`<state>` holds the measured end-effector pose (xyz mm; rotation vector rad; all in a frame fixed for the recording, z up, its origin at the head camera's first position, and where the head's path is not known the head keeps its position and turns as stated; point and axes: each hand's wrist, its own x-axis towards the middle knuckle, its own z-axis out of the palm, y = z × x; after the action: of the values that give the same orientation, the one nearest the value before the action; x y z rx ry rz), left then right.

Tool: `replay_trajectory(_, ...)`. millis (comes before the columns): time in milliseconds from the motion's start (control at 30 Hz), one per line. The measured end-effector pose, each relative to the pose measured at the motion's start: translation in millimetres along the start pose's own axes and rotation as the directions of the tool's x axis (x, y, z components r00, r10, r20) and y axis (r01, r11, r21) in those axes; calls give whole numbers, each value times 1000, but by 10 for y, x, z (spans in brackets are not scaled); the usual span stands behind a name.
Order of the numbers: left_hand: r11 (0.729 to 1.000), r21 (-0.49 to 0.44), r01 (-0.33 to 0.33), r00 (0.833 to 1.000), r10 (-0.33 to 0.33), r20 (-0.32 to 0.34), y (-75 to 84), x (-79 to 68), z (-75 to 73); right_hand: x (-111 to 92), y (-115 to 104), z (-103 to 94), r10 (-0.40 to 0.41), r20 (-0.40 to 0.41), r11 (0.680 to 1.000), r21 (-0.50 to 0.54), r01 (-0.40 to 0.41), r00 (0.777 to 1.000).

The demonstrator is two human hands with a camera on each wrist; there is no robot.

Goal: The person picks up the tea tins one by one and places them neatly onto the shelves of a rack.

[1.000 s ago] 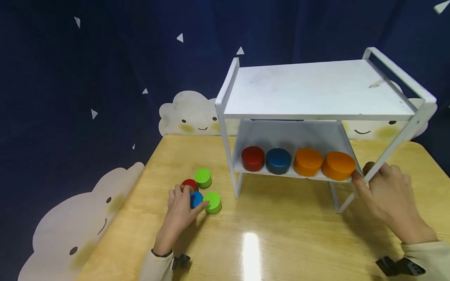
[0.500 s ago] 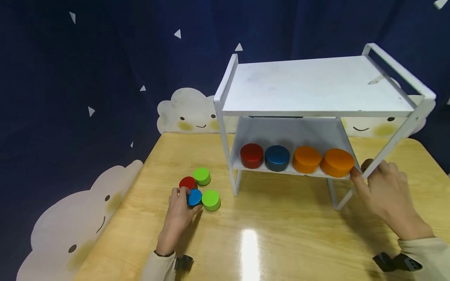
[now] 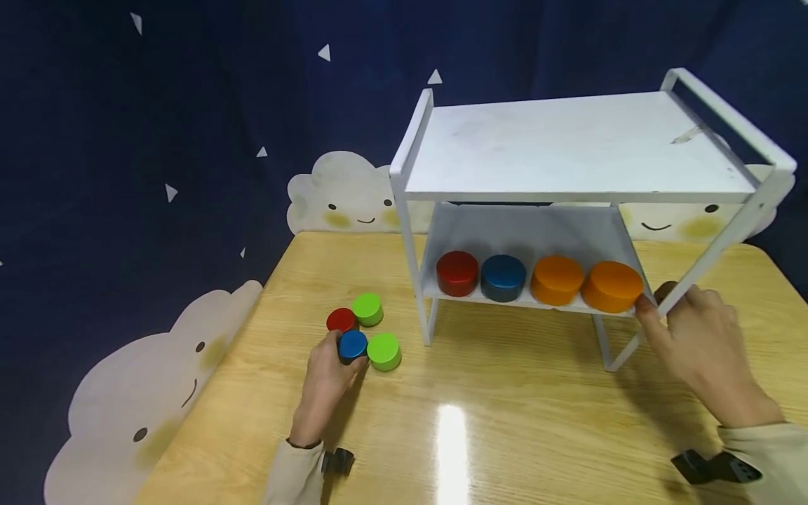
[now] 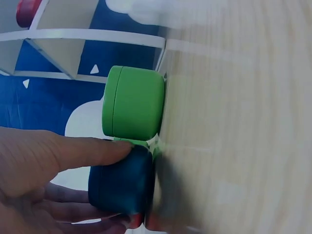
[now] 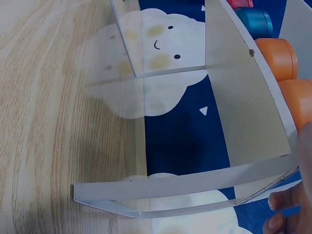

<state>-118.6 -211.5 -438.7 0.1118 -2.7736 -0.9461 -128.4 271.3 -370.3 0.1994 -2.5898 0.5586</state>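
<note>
My left hand (image 3: 328, 375) pinches a small round blue tin (image 3: 353, 344), thumb on the near side and fingers on the far side. In the left wrist view the blue tin (image 4: 122, 180) sits right at the tabletop. A red tin (image 3: 341, 320) and two light green tins (image 3: 384, 351) are clustered around it. At the right, my right hand (image 3: 707, 344) grips the side of a white two-tier shelf rack (image 3: 568, 151), thumb in front by the lower shelf and fingers behind the leg. The fingers are partly hidden there.
On the rack's lower shelf stand a red tin (image 3: 457, 274), a dark blue tin (image 3: 503, 278) and two larger orange tins (image 3: 557, 280) in a row. The rack's legs rest on the wooden table (image 3: 517, 421). A navy curtain (image 3: 208, 91) with cloud shapes hangs behind.
My left fingers have come down from over the tins and closed around the blue tin's sides. The right hand keeps its hold on the rack. The head view shifts slightly.
</note>
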Motion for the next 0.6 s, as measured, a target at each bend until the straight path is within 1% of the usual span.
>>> replay_trajectory(133, 999, -25, -39, 999, 38, -35, -16, 0, -25, -12, -5, 4, -21, -9, 1000, 6, 21, 1000)
replay_trajectory(200, 997, -69, -29, 999, 27, -40, -6, 7, -61, -16, -9, 7, -25, -15, 1000, 9, 25, 1000)
replay_trajectory(267, 990, -142, -9, 999, 4, -38, 21, 24, -116, -17, -9, 6, -25, -19, 1000, 16, 26, 999)
replay_trajectory(367, 966, -259, 28, 999, -32, -14, 81, 55, -222, -16, -15, 19, -24, -24, 999, 34, 24, 999)
replay_trajectory(433, 954, -299, 37, 999, -38, 0, 117, 81, -275, -17, -16, 25, -22, -26, 999, 48, 23, 999)
replay_trajectory(467, 952, -305, 36, 999, -36, 5, 135, 96, -294, -17, -16, 27, -21, -29, 998, 56, 23, 999)
replay_trajectory(600, 959, -280, 34, 999, -31, 15, 193, 139, -337, -10, -17, 36, -24, -31, 997, 71, 27, 999)
